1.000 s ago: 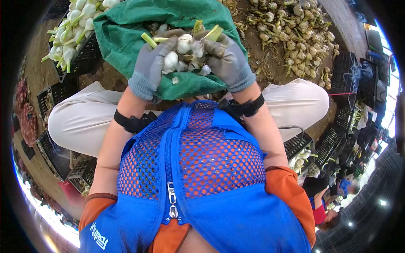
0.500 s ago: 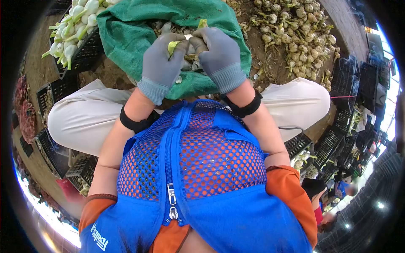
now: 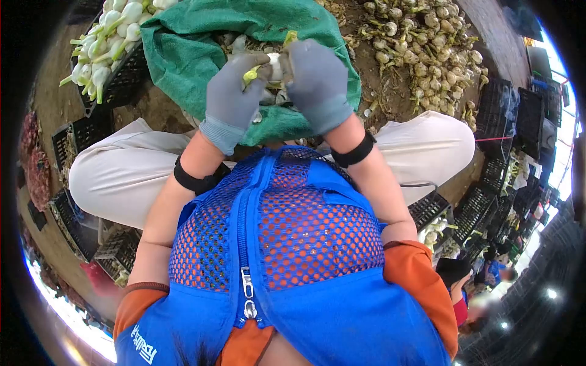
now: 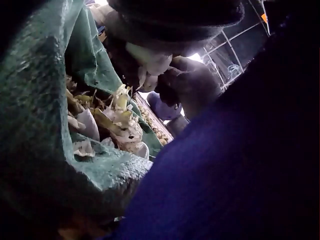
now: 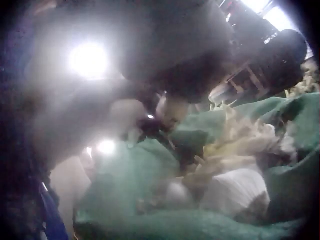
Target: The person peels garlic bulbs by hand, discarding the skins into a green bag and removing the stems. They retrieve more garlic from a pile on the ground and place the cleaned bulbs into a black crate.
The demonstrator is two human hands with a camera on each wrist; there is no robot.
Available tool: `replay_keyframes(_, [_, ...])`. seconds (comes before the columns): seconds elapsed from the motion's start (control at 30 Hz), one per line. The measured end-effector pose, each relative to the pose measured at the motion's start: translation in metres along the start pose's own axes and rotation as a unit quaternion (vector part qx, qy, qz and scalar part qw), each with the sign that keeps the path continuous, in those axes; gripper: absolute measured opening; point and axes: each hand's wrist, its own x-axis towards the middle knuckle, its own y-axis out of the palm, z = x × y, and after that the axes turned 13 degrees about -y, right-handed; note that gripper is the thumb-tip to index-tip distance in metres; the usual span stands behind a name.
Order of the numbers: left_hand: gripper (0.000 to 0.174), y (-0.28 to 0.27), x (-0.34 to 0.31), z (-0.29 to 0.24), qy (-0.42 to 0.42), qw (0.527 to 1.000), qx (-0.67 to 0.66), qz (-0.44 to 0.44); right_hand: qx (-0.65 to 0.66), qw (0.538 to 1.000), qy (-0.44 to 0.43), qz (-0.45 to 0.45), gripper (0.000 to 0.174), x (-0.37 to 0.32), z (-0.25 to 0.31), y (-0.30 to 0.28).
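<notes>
In the head view, my left hand, in a grey glove, grips a garlic bulb whose cut green stem pokes up by the thumb. My right hand, gloved alike, pinches the bulb's other side with curled fingers. Both hands are over the mouth of a green woven sack, which holds papery peelings. Another green stem end shows just beyond the right fingers. Glare blurs the garlic in the right wrist view.
A black crate heaped with white garlic stands at upper left. Unpeeled garlic bulbs lie piled on the floor at upper right. More black crates line the right side. The person's bent legs flank the sack.
The hands have turned backs upward and drawn together over one bulb; other white bulbs seen between them earlier are now hidden. Since the middle frame, the right hand has shifted slightly, uncovering more white bulb.
</notes>
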Motion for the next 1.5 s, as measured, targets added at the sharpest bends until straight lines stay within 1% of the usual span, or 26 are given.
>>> replay_keyframes(0.1, [0.018, -0.003, 0.002, -0.001, 0.007, 0.998, -0.067, 0.015, -0.043, 0.976, 0.180, 0.115, 0.012, -0.009, -0.038, 0.009])
replay_keyframes(0.13, [0.019, -0.005, 0.005, -0.002, 0.009, 0.996, -0.088, 0.016, 0.003, 0.980, 0.179, 0.084, 0.013, -0.016, -0.045, 0.007])
replay_keyframes(0.17, [0.020, -0.010, 0.006, -0.004, -0.002, 0.998, -0.052, 0.020, 0.051, 0.982, 0.175, 0.054, 0.014, -0.016, -0.047, 0.000])
replay_keyframes(0.23, [0.020, -0.011, 0.003, -0.004, -0.040, 0.997, -0.060, 0.026, 0.194, 0.969, 0.152, -0.011, 0.021, -0.019, -0.037, -0.010])
replay_keyframes(0.27, [0.020, -0.011, 0.003, -0.004, -0.057, 0.996, -0.064, 0.028, 0.217, 0.965, 0.144, -0.022, 0.023, -0.013, -0.023, -0.015])
replay_keyframes(0.33, [0.020, -0.008, 0.004, -0.008, 0.027, 1.000, 0.011, -0.002, 0.260, 0.956, 0.129, -0.049, 0.026, -0.004, 0.002, -0.017])
replay_keyframes(0.37, [0.020, -0.007, 0.004, -0.011, 0.071, 0.996, 0.049, -0.015, 0.191, 0.973, 0.109, -0.065, 0.026, -0.001, 0.010, -0.017])
replay_keyframes(0.47, [0.021, -0.008, 0.005, -0.012, 0.101, 0.992, 0.072, -0.013, 0.180, 0.977, 0.104, -0.052, 0.024, 0.000, 0.010, -0.011])
replay_keyframes(0.57, [0.022, -0.009, 0.004, -0.005, 0.105, 0.994, 0.020, 0.000, 0.091, 0.990, 0.090, -0.054, 0.021, -0.004, -0.017, -0.003])
replay_keyframes(0.67, [0.022, -0.010, 0.004, -0.007, 0.094, 0.995, 0.022, 0.006, 0.095, 0.981, 0.164, -0.041, 0.020, -0.017, -0.039, -0.007])
replay_keyframes(0.8, [0.023, -0.009, 0.006, -0.006, 0.096, 0.994, 0.051, 0.019, 0.193, 0.977, 0.030, -0.083, 0.020, -0.009, -0.012, -0.018])
replay_keyframes(0.83, [0.023, -0.008, 0.005, -0.010, 0.093, 0.994, 0.049, 0.021, 0.205, 0.975, 0.066, -0.056, 0.013, -0.005, 0.002, -0.023])
replay_keyframes(0.93, [0.023, -0.008, 0.003, -0.011, 0.110, 0.992, 0.044, 0.033, 0.093, 0.994, 0.048, -0.015, 0.015, -0.007, -0.010, -0.007])
replay_keyframes(0.97, [0.023, -0.008, 0.004, -0.011, 0.121, 0.991, 0.041, 0.036, 0.067, 0.995, 0.068, 0.005, 0.012, -0.007, -0.021, -0.008])
replay_keyframes(1.07, [0.023, -0.009, 0.006, -0.011, 0.120, 0.991, 0.008, 0.056, 0.023, 0.981, 0.183, 0.069, 0.012, -0.020, -0.049, 0.002])
replay_keyframes(1.1, [0.023, -0.010, 0.008, -0.011, 0.088, 0.994, -0.017, 0.063, 0.047, 0.983, 0.175, 0.025, 0.013, -0.027, -0.050, 0.001])
replay_keyframes(1.17, [0.023, -0.011, 0.006, -0.010, 0.017, 0.994, -0.070, 0.079, 0.161, 0.969, 0.188, -0.008, 0.016, -0.031, -0.050, 0.001])
replay_keyframes(1.2, [0.025, -0.014, 0.007, -0.011, -0.083, 0.975, -0.173, 0.109, 0.217, 0.957, 0.192, -0.027, 0.018, -0.029, -0.050, 0.000])
replay_keyframes(1.23, [0.026, -0.018, 0.008, -0.012, -0.182, 0.935, -0.272, 0.136, 0.266, 0.945, 0.190, -0.022, 0.019, -0.027, -0.049, -0.004])
replay_keyframes(1.27, [0.028, -0.021, 0.008, -0.013, -0.277, 0.875, -0.363, 0.162, 0.314, 0.930, 0.188, -0.019, 0.020, -0.022, -0.046, -0.011])
replay_keyframes(1.3, [0.027, -0.022, 0.010, -0.012, -0.257, 0.870, -0.392, 0.156, 0.362, 0.913, 0.185, -0.016, 0.021, -0.019, -0.045, -0.015])
replay_keyframes(1.37, [0.029, -0.020, 0.011, 0.002, -0.138, 0.954, -0.249, 0.100, 0.387, 0.904, 0.181, -0.004, 0.026, -0.016, -0.042, -0.015])
replay_keyframes(1.4, [0.034, -0.021, 0.010, 0.005, -0.160, 0.923, -0.325, 0.126, 0.400, 0.899, 0.178, 0.004, 0.029, -0.014, -0.040, -0.013])
replay_keyframes(1.43, [0.040, -0.022, 0.010, 0.006, -0.185, 0.886, -0.398, 0.148, 0.367, 0.921, 0.128, -0.038, 0.035, -0.016, -0.040, -0.006])
replay_keyframes(1.47, [0.041, -0.024, 0.010, 0.009, -0.091, 0.957, -0.250, 0.117, 0.453, 0.875, 0.164, -0.053, 0.034, -0.012, -0.033, -0.007])
replay_keyframes(1.5, [0.043, -0.026, 0.010, 0.016, 0.006, 0.992, -0.093, 0.083, 0.532, 0.820, 0.200, -0.068, 0.033, -0.008, -0.022, -0.010])
